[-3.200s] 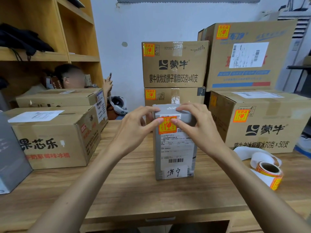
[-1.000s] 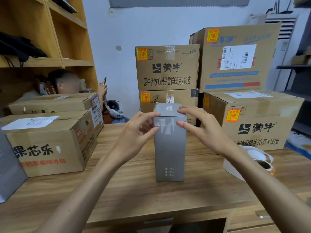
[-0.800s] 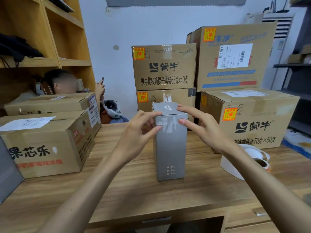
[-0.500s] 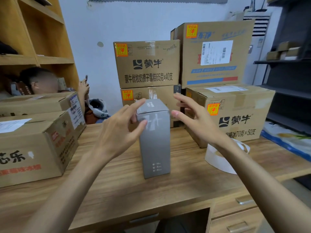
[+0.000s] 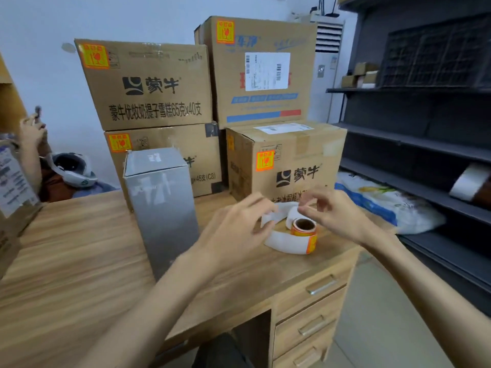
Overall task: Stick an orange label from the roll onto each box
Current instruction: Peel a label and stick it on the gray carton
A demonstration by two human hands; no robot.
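We're hovering both hands over the label roll (image 5: 303,231), which is sitting on the bench (image 5: 79,248) just right of the grey box (image 5: 162,208). Left hand (image 5: 237,229) grip's released, fingers relaxed by the loose backing strip (image 5: 279,244). Right hand (image 5: 338,217) is curling above the core, too blurred to tell if it's pinching anything. Labels are looking light, floppy, sticky, so prob. best peeling by a corner w/ the roll pinned. Bench is showing smooth wood. Stacked cartons (image 5: 287,160) are crowding behind, w/ dark shelving (image 5: 414,144) standing right.
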